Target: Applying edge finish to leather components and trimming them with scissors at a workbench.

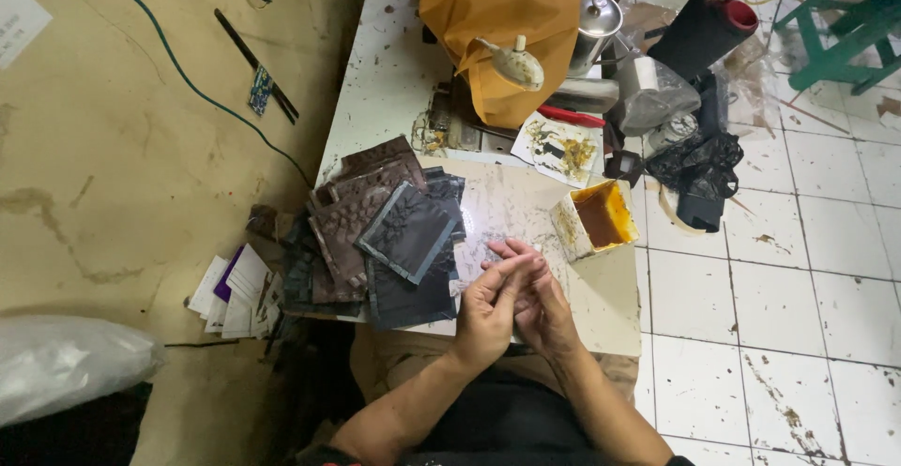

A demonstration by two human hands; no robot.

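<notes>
Beside glue tub (595, 220), rubbing hands (514, 302)

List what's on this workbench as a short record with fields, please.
Left hand: pressed against the right hand, nothing visible in it
Right hand: against the left, above the board
Board: pale, stained
Tub: square, holds orange-brown liquid, right of the hands
Dark sheets: textured, piled left of the hands
Orange cloth: draped at the far end
</notes>
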